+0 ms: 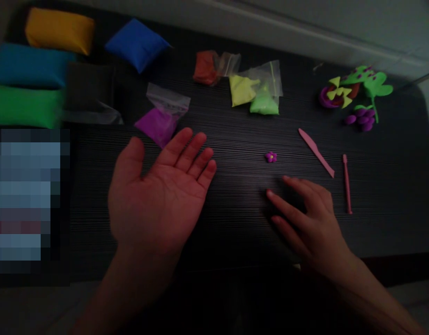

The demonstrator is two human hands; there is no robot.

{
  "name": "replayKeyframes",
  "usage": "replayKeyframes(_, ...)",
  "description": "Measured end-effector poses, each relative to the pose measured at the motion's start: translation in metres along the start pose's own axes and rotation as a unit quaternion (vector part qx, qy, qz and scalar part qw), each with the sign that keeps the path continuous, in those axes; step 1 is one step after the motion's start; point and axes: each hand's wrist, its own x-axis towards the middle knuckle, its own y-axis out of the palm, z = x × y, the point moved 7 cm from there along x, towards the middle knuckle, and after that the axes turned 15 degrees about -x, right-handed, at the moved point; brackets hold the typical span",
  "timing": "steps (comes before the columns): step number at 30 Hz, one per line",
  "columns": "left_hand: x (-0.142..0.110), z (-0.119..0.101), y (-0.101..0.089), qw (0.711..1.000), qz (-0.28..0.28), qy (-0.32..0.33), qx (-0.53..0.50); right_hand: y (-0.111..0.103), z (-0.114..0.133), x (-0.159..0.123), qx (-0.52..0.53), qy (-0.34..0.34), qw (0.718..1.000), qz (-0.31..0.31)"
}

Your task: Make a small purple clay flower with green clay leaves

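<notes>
Purple flower [271,157] site: dark worktop [235,209], lying near right hand [317,218].
Left hand [158,200]: palm up, grip wide, holding nothing.
Right hand: grip loosely parted, apart from flower.
Petals: apparently soft; light edge pinch should avoid denting.

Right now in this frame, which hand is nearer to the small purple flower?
The right hand: it is just below and right of the small purple flower in the view. The left hand, palm up, is farther off to its left.
</notes>
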Motion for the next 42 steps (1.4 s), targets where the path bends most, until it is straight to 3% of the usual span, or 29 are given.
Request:
replayKeyframes(6, 0.0, -0.001, 0.0, 1.0, -0.004, -0.001, -0.019, 0.002, -0.008, 0.004, -0.054, 0.008, 0.998, 0.008)
replayKeyframes(11, -0.001, -0.002, 0.0, 1.0, -0.01, -0.005, -0.026, 0.002, -0.003, 0.005, -0.061, -0.027, 0.997, 0.024)
replayKeyframes(14, -0.001, -0.002, 0.0, 1.0, 0.0, -0.005, -0.023, 0.002, -0.005, 0.005, -0.072, -0.001, 0.997, 0.027)
replayKeyframes(26, 0.001, -0.003, 0.0, 1.0, 0.007, 0.008, 0.011, 0.003, 0.003, 0.006, -0.069, -0.047, 0.996, 0.045)
replayKeyframes(30, 0.001, -0.005, 0.001, 1.0, 0.002, 0.019, 0.024, 0.004, -0.003, 0.006, -0.081, -0.017, 0.996, 0.036)
replayKeyframes(34, 0.001, -0.006, 0.001, 0.999, -0.008, 0.029, 0.039, 0.006, 0.001, 0.006, -0.078, -0.045, 0.995, 0.043)
replayKeyframes(38, 0.0, -0.006, 0.001, 0.999, -0.006, 0.031, 0.034, 0.005, -0.002, 0.008, -0.087, -0.01, 0.995, 0.042)
replayKeyframes(42, 0.0, -0.005, 0.002, 0.999, 0.0, 0.026, 0.027, 0.006, 0.002, 0.008, -0.081, -0.039, 0.995, 0.05)
